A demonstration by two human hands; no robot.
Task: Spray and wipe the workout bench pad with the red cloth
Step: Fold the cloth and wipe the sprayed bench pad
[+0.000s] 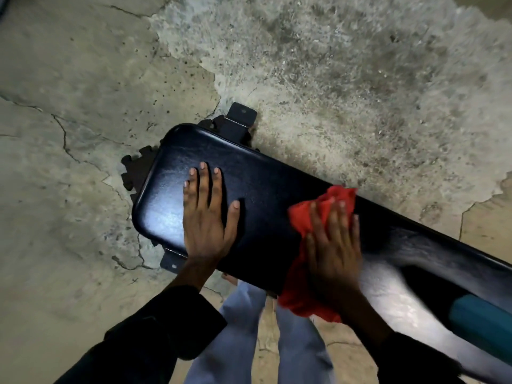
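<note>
Left hand point(206, 217) is lying flat, fingers spread, on the black bench pad point(263, 184) toward its left end. Right hand point(332, 245) is pressing the red cloth point(300, 217) onto the pad further right, fingers straight, nothing gripped.

One bench pad point(263, 176), one red cloth point(296, 295), one teal cylinder point(482, 320), and two hands: left hand point(206, 214), right hand point(332, 245).

A black puzzle-edged mat point(135, 170) lies on cracked concrete floor point(332, 65), a teal cylinder point(482, 320) lower right.
</note>
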